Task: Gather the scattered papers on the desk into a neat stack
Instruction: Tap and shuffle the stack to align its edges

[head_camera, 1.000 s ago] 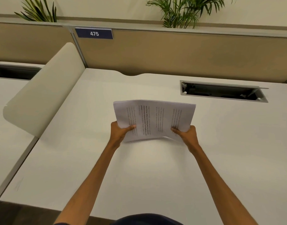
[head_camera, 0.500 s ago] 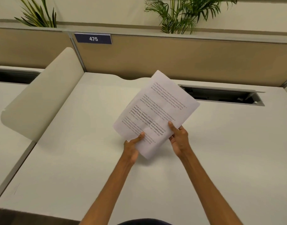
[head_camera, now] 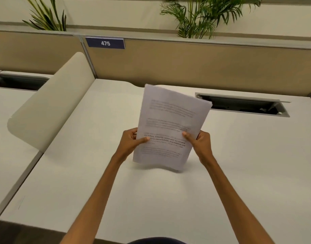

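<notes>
A stack of white printed papers (head_camera: 170,124) stands nearly upright over the middle of the white desk (head_camera: 248,164), long side vertical, its lower edge close to the desktop. My left hand (head_camera: 132,143) grips the stack's left edge with the thumb on the front page. My right hand (head_camera: 198,143) grips the right edge the same way. The bottom edge bows slightly. No loose sheets show elsewhere on the desk.
A beige curved divider (head_camera: 51,106) rises at the desk's left side. An open cable tray (head_camera: 242,105) is cut into the desk at the back right. A tan partition (head_camera: 186,67) with a "475" label (head_camera: 105,43) closes the back, plants behind it.
The stack has turned from lying landscape between my hands, through a diagonal tilt, to standing upright in portrait. Both hands have shifted to its side edges.
</notes>
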### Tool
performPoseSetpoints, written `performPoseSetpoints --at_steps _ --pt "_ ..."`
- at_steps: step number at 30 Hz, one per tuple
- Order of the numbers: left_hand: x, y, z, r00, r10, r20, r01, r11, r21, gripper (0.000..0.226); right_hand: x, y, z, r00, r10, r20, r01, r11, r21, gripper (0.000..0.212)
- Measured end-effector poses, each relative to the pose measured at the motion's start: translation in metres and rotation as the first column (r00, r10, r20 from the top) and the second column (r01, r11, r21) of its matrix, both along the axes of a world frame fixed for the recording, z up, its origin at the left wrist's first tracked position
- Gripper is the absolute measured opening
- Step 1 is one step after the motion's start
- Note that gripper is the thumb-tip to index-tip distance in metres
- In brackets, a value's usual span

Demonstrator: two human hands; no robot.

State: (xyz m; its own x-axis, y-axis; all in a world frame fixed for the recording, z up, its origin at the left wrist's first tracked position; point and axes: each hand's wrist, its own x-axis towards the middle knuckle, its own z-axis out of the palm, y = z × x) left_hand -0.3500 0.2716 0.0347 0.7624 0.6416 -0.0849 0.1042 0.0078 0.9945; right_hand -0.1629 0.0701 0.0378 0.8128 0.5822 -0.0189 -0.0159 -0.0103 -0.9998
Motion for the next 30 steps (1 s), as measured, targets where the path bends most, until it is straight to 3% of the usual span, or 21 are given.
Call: performPoseSetpoints --at_steps 4,9,13,16,20,26,30 --pt "0.018 -0.016 0.009 0.984 0.153 0.09 -0.158 0.986 0.055 0.025 -0.017 0.01 -0.004 0.995 0.007 0.102 -0.002 0.999 -0.048 0.014" --pt "0.024 -0.028 0.015 0.941 0.27 0.205 -0.278 0.96 0.012 0.026 -0.023 0.012 -0.005 0.999 -0.001 -0.04 0.004 0.998 0.066 0.032" --pt "0.027 -0.029 0.014 0.933 0.282 0.225 -0.298 0.954 0.039 0.03 -0.026 0.015 0.0 0.997 -0.035 -0.063 0.04 0.995 0.088 0.043" --pt "0.032 -0.031 0.022 0.916 0.304 0.261 -0.33 0.942 0.062 0.035 -0.03 0.019 0.01 0.996 -0.081 -0.042 0.086 0.985 0.152 0.038" --pt "0.042 -0.031 0.05 0.866 0.319 0.385 -0.391 0.912 0.123 0.025 -0.03 0.03 0.04 0.979 -0.196 0.047 0.178 0.951 0.253 0.02" --pt "0.066 -0.029 0.09 0.78 0.468 0.415 -0.576 0.797 0.183 0.028 -0.017 0.06 0.093 0.877 -0.48 0.035 0.45 0.843 0.296 0.036" --pt "0.07 -0.026 0.085 0.751 0.534 0.389 -0.626 0.763 0.161 0.024 -0.018 0.063 0.086 0.854 -0.515 0.067 0.481 0.833 0.273 0.031"
